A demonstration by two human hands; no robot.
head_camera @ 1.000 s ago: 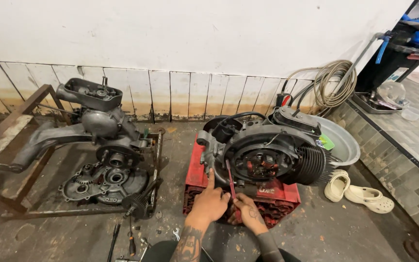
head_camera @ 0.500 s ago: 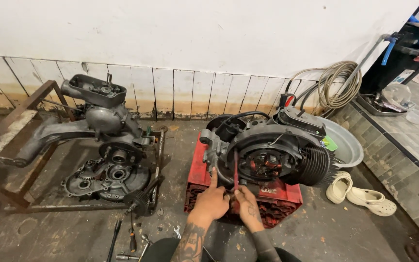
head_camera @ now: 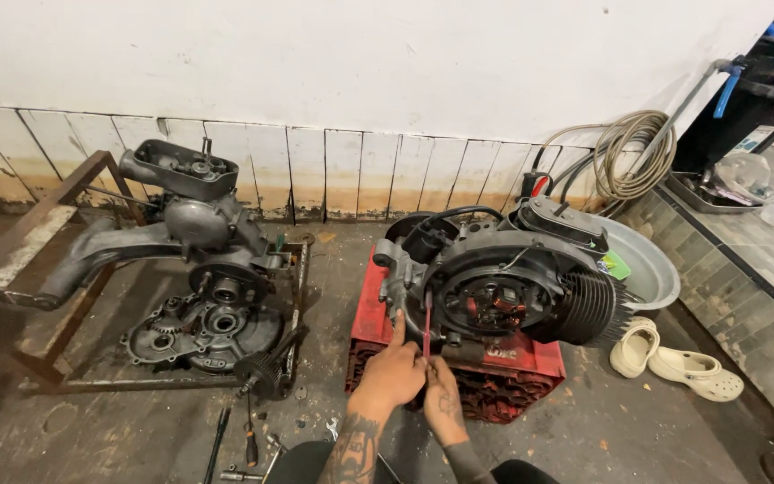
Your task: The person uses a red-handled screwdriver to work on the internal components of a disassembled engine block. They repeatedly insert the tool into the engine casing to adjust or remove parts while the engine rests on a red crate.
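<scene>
While both hands meet low in front of the scooter engine [head_camera: 503, 287], a thin red-handled tool [head_camera: 426, 324] stands nearly upright between them, its upper end against the engine's left casing. The left hand [head_camera: 393, 375] has its fingers curled around the tool's lower part, the forefinger stretched up and touching the casing. The right hand [head_camera: 442, 403] sits just beside it, fingers pinched on the tool's bottom end.

That engine lies on a red plastic crate [head_camera: 459, 358] on the concrete floor [head_camera: 136, 430], its finned cylinder [head_camera: 589, 309] overhanging the crate's right edge. A metal basin [head_camera: 651, 269] sits just behind the cylinder, and a pair of pale clogs [head_camera: 674, 358] lies near the crate's right side. Open floor shows in front of the crate on that side.

Well apart to the left, a second engine [head_camera: 190, 224] and an opened crankcase half [head_camera: 203, 332] rest in a rusty steel frame [head_camera: 47, 269]. Loose hand tools [head_camera: 244, 444] lie on the floor below the frame's near edge. A coiled hose [head_camera: 629, 152] hangs at the tiled wall [head_camera: 360, 175].
</scene>
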